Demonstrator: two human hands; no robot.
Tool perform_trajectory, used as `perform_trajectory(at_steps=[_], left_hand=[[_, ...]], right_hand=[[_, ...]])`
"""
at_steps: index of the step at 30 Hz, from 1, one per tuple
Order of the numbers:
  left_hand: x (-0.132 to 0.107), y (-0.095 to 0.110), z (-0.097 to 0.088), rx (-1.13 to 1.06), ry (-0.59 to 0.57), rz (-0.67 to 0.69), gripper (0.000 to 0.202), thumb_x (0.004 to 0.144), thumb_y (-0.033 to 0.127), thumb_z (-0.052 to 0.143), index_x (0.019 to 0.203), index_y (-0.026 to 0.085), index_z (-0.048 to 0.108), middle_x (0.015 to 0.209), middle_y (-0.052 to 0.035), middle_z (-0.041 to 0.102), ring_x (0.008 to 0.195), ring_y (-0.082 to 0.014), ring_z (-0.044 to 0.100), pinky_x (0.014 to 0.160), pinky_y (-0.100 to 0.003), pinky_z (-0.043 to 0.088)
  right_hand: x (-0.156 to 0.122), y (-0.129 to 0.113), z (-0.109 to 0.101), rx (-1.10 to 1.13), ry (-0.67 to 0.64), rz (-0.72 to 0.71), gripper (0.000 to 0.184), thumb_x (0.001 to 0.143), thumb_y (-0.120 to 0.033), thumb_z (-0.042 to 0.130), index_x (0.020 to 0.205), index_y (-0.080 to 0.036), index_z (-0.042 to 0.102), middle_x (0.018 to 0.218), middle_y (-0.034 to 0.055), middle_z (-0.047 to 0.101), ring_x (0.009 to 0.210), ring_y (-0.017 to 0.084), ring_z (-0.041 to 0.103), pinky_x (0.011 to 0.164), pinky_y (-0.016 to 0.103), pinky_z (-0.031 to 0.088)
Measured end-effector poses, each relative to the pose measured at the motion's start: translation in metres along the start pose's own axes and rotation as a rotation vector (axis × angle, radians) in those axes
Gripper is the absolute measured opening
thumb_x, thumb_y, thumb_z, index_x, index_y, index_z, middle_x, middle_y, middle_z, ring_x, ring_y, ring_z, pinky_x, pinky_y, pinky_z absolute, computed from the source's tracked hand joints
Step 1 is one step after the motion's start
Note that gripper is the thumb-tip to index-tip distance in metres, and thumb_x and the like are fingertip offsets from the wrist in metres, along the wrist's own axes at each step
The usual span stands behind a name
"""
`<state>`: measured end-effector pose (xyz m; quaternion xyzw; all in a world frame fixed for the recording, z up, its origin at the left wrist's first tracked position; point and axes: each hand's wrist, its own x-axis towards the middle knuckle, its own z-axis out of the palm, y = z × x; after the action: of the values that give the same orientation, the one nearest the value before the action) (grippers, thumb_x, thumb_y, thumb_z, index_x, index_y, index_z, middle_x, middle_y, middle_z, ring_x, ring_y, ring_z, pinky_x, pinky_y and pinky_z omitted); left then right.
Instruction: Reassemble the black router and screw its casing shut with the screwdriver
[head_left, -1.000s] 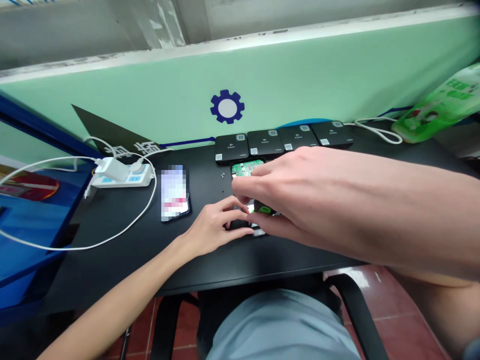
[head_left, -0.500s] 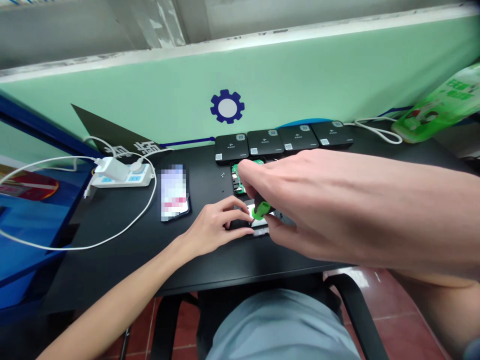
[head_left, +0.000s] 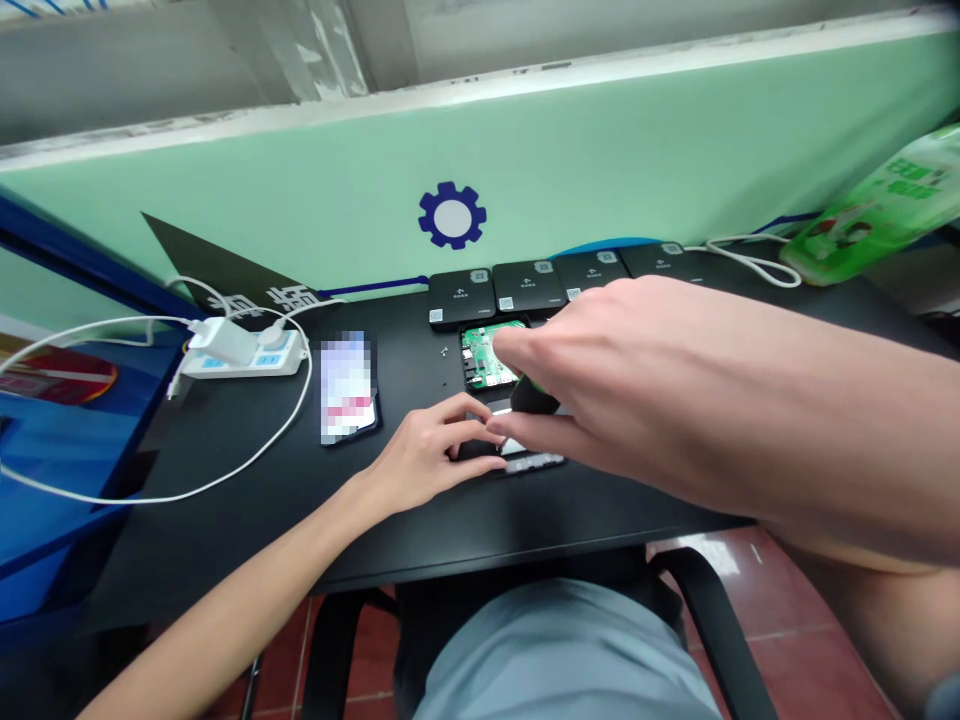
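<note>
My right hand (head_left: 630, 390) is closed around a screwdriver (head_left: 534, 397) with a black and green handle, mostly hidden by my fingers. Its tip is over a small black casing part (head_left: 535, 463) with a light metal plate inside. At that part's left side, my left hand (head_left: 416, 455) grips it with spread fingertips. My right thumb comes close to the left fingertips, and whether they touch I cannot tell. Just behind lies a black case half with a green circuit board (head_left: 480, 365), partly covered by my right hand. Small screws (head_left: 443, 351) lie to its left.
Several closed black boxes (head_left: 460, 297) stand in a row along the green partition. A phone (head_left: 348, 390) lies left of my hands. Farther left are a white power strip (head_left: 247, 358) and a looping white cable. A green bag (head_left: 874, 215) is at the right.
My right hand has shifted slightly, its thumb now reaching left beside the screwdriver. The handle has turned, showing mostly black, and more circuit board shows. My left hand stays in place.
</note>
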<state>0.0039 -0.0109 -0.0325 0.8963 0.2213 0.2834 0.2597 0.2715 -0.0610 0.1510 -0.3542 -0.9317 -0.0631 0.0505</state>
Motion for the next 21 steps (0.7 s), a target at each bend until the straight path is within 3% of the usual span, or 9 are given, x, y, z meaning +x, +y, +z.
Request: perform_trajectory(at_steps=[3, 6, 9, 15, 18, 21], left_hand=[[0.001, 0.002, -0.001, 0.001, -0.006, -0.019, 0.018, 0.097, 0.030, 0.084, 0.113, 0.023, 0.080, 0.114, -0.0046, 0.075, 0.065, -0.0083, 0.060, 0.063, -0.023, 0.055], [0.003, 0.005, -0.003, -0.017, -0.040, -0.056, 0.014, 0.099, 0.031, 0.082, 0.110, 0.021, 0.080, 0.117, -0.0055, 0.076, 0.068, -0.0093, 0.064, 0.064, -0.024, 0.056], [0.003, 0.005, -0.003, -0.031, -0.039, -0.038, 0.012, 0.102, 0.029, 0.078, 0.111, 0.022, 0.080, 0.116, -0.0060, 0.075, 0.068, -0.0098, 0.064, 0.065, -0.024, 0.056], [0.000, 0.001, -0.001, -0.034, -0.011, -0.002, 0.012, 0.100, 0.025, 0.079, 0.112, 0.022, 0.080, 0.113, -0.0053, 0.074, 0.065, -0.0084, 0.060, 0.065, -0.024, 0.055], [0.000, 0.001, -0.001, -0.040, -0.008, 0.005, 0.013, 0.100, 0.026, 0.080, 0.112, 0.023, 0.080, 0.113, -0.0056, 0.074, 0.066, -0.0088, 0.061, 0.065, -0.024, 0.056], [0.000, 0.001, 0.000, -0.029, -0.006, -0.002, 0.015, 0.099, 0.026, 0.082, 0.113, 0.023, 0.081, 0.113, -0.0053, 0.074, 0.067, -0.0094, 0.062, 0.065, -0.024, 0.056]], right_hand=[[0.003, -0.001, -0.002, -0.014, -0.014, 0.003, 0.028, 0.111, -0.034, 0.053, 0.086, -0.023, 0.058, 0.074, -0.0010, 0.047, 0.060, 0.017, 0.037, 0.063, 0.039, 0.027], [0.007, -0.003, -0.006, 0.027, -0.067, 0.021, 0.040, 0.116, -0.043, 0.038, 0.088, -0.022, 0.058, 0.076, 0.0014, 0.052, 0.062, 0.019, 0.039, 0.063, 0.039, 0.028], [0.007, -0.005, -0.007, 0.036, -0.128, 0.043, 0.033, 0.111, -0.034, 0.036, 0.094, -0.021, 0.061, 0.078, 0.0038, 0.057, 0.064, 0.020, 0.044, 0.063, 0.040, 0.029], [-0.003, -0.002, -0.005, 0.136, 0.032, -0.077, 0.038, 0.113, -0.030, 0.036, 0.124, -0.007, 0.064, 0.101, 0.0115, 0.072, 0.078, 0.024, 0.063, 0.069, 0.041, 0.043], [-0.004, -0.001, -0.007, 0.142, 0.019, -0.095, 0.032, 0.113, -0.027, 0.041, 0.119, -0.011, 0.067, 0.101, 0.0098, 0.071, 0.077, 0.022, 0.063, 0.068, 0.040, 0.043], [-0.001, -0.001, -0.007, 0.117, -0.030, -0.077, 0.018, 0.108, -0.022, 0.053, 0.101, -0.017, 0.069, 0.087, 0.0031, 0.064, 0.067, 0.019, 0.054, 0.062, 0.038, 0.037]])
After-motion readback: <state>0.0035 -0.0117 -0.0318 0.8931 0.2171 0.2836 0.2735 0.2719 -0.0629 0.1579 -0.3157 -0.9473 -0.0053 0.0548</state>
